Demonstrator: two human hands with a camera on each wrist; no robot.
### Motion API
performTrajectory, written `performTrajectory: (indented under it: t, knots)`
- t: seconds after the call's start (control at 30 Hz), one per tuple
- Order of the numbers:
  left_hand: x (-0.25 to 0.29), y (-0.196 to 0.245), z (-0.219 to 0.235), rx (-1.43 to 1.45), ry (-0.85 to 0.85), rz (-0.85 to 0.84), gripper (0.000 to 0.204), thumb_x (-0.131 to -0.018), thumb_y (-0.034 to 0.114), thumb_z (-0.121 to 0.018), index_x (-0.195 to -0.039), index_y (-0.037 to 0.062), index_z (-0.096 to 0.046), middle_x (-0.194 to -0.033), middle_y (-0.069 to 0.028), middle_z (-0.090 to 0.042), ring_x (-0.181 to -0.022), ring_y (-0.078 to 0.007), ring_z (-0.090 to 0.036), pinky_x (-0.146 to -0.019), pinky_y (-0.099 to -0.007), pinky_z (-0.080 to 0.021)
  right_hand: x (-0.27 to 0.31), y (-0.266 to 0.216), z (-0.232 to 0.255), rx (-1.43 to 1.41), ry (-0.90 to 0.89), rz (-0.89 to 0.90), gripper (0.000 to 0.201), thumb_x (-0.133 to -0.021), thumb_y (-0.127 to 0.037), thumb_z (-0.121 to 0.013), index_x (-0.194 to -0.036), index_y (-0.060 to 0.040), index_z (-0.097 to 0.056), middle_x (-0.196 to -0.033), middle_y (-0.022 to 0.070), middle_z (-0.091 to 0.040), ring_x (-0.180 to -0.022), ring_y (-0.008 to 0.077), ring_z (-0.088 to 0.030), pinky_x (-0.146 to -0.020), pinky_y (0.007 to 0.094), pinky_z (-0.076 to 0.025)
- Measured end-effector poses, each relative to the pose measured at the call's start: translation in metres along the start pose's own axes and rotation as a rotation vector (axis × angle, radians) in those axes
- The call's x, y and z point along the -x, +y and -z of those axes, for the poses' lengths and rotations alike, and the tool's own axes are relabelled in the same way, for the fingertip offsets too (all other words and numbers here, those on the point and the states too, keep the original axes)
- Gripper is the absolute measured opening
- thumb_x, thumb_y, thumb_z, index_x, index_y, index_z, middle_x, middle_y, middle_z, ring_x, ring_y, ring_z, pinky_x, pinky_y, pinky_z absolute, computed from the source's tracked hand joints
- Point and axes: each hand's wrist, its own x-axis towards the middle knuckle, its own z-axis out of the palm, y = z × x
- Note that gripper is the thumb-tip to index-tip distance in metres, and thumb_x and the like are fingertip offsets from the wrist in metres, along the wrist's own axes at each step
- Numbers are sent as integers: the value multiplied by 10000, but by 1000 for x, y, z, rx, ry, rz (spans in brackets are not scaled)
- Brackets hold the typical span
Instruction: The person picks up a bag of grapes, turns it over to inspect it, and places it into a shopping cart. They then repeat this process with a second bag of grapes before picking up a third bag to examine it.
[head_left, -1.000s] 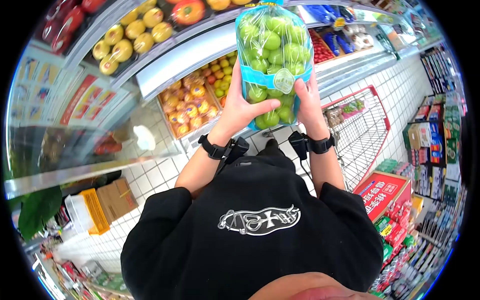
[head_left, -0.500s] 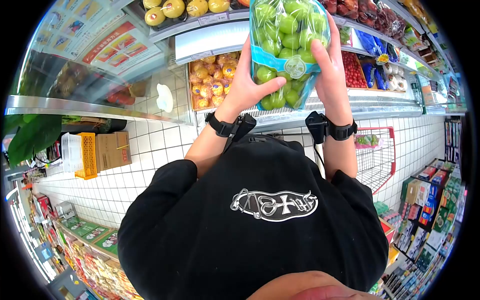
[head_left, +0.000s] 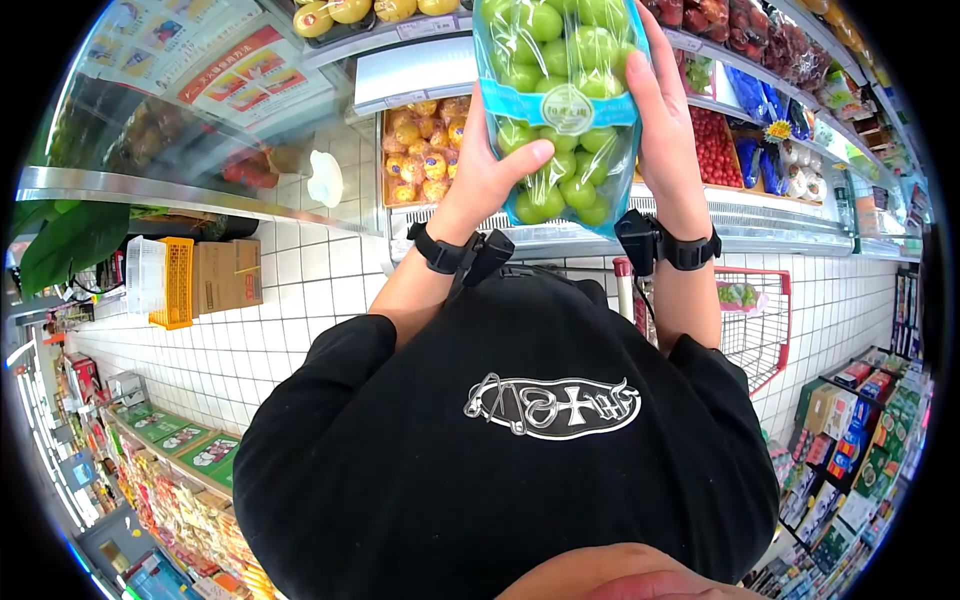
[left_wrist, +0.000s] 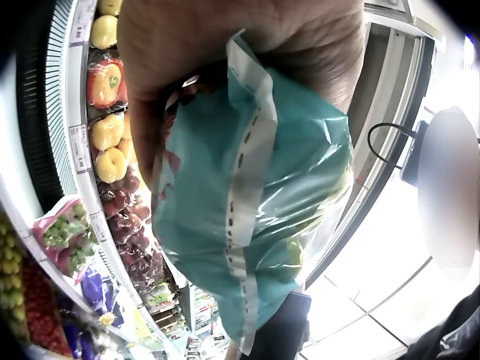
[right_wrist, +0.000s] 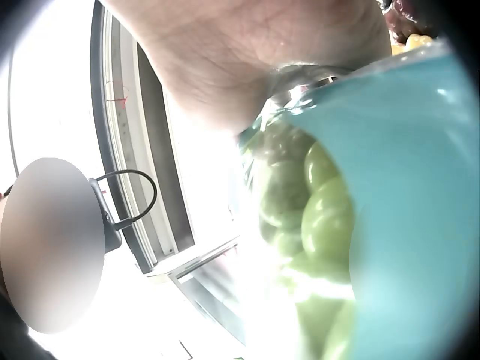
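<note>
A clear bag of green grapes [head_left: 560, 60] with a blue band and a round label is held up between both hands in the head view. The left hand [head_left: 490, 172] grips its lower left side, thumb across the front. On the right side, the right hand [head_left: 668, 130] holds it, thumb on the front edge and fingers along the side. In the left wrist view the bag's blue back [left_wrist: 255, 195] with a pale seam lies under the left palm [left_wrist: 240, 37]. Grapes [right_wrist: 322, 210] show through the plastic below the right palm [right_wrist: 262, 52].
Behind the bag, a chilled shelf [head_left: 780, 240] carries wrapped yellow fruit [head_left: 425, 150], red fruit [head_left: 712, 150] and blue packages. A red-edged cart [head_left: 755, 330] holding a pack [head_left: 740, 297] stands at the right. Crates and a cardboard box [head_left: 228, 276] are on the floor at the left.
The view has turned, and the person faces the shelf more squarely. Since half a second ago the bag has shifted slightly left and tilts less. Both hands keep their hold.
</note>
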Motion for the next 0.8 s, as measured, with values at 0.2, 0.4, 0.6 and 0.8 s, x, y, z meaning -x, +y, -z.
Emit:
performTrajectory:
  t: [0.2, 0.4, 0.6, 0.8]
  knots:
    - [-2, -6, -7, 151, 3, 91, 751, -819, 202, -738, -1434, 37, -339, -1329, -131, -516, -1206, -222, -534, -1029, -374, -443, 7, 9, 12, -84, 7, -56, 644, -993, -191, -575, -1532, -32, -261, -1489, 128, -407, -1330, 198, -427, -1097, 328, -347]
    - [-6, -5, -7, 191, 26, 124, 666, -857, 214, -692, -1410, 35, -367, -1307, -144, -539, -1162, -221, -571, -980, -370, -487, 20, 13, 11, -11, -18, -49, 698, -951, -151, -606, -1524, 11, -242, -1519, 134, -356, -1373, 205, -370, -1126, 338, -305]
    - [-11, -1, -1, 251, 25, 130, 556, -883, 203, -673, -1355, 35, -432, -1261, -141, -575, -1113, -215, -610, -948, -357, -518, 26, 42, 13, -27, -97, 39, 763, -940, -128, -604, -1550, -4, -162, -1523, 138, -312, -1369, 213, -348, -1123, 328, -298]
    - [-12, -1, 5, 153, 40, 104, 571, -906, 296, -618, -1369, 14, -441, -1271, -136, -585, -1120, -219, -608, -937, -344, -515, 39, 40, 8, -38, -134, -128, 898, -908, -148, -661, -1567, -22, -66, -1534, 125, -273, -1394, 208, -290, -1147, 343, -252]
